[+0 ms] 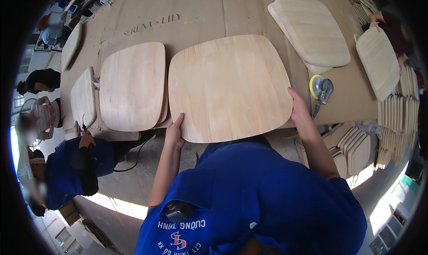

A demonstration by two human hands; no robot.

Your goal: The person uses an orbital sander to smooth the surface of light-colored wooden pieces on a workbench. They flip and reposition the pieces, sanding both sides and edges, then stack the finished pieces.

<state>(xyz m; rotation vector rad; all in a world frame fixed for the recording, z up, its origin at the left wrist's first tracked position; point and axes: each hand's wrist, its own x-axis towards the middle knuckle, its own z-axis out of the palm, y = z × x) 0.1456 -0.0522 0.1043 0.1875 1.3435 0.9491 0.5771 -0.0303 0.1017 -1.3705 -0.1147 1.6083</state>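
dark lettering (pixel 154 24) marked the cardboard (pixel 200 5); left hand (pixel 175 132) and right hand (pixel 300 107) gripped the pale, streaked, round-cornered wooden panel (pixel 229 88).

Soft even light, glaring sun strips (pixel 119 204) on the floor (pixel 138 183), black-rimmed fisheye distortion.

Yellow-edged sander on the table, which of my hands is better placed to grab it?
Probably your right hand: it holds the right edge of the wooden board, and the sander lies just beyond it. Your left hand holds the near left corner, across the board from the sander.
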